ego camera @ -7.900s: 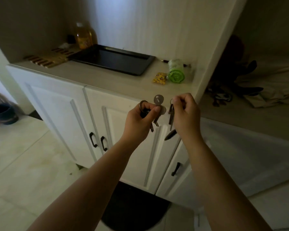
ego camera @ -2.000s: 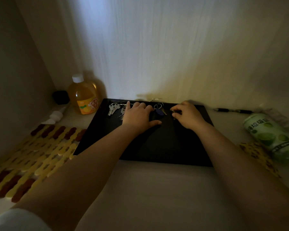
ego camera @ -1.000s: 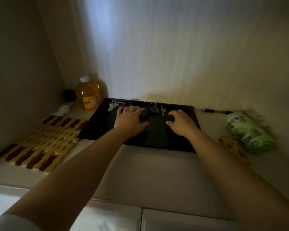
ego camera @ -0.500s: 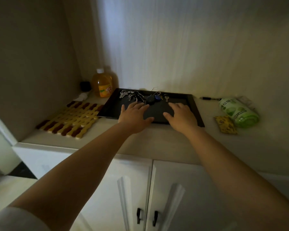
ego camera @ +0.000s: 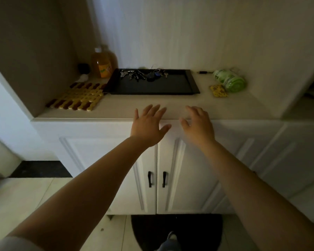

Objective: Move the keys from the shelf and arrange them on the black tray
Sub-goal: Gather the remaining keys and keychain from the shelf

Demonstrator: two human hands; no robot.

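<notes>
A black tray (ego camera: 172, 86) lies on the cabinet's countertop against the back wall. Along its far edge sit several keys in a row: a silver bunch (ego camera: 124, 73) at the left, a dark bunch (ego camera: 138, 76) beside it, a dark fob with a blue tag (ego camera: 153, 76), and a small key (ego camera: 165, 74) at the right. My left hand (ego camera: 149, 125) and my right hand (ego camera: 198, 124) hover over the counter's front edge, well short of the tray, fingers spread, holding nothing.
An orange-drink bottle (ego camera: 102, 65) stands left of the tray, with a yellow and brown slatted mat (ego camera: 78, 96) in front of it. A green roll (ego camera: 229, 80), a yellow pouch (ego camera: 218, 90) and a pen (ego camera: 204, 72) lie to the right. White cabinet doors (ego camera: 156, 178) are below.
Both hands have drawn back from the tray to the counter's front edge, empty, and the keys stay on the tray. The view has pulled back from the shelf.
</notes>
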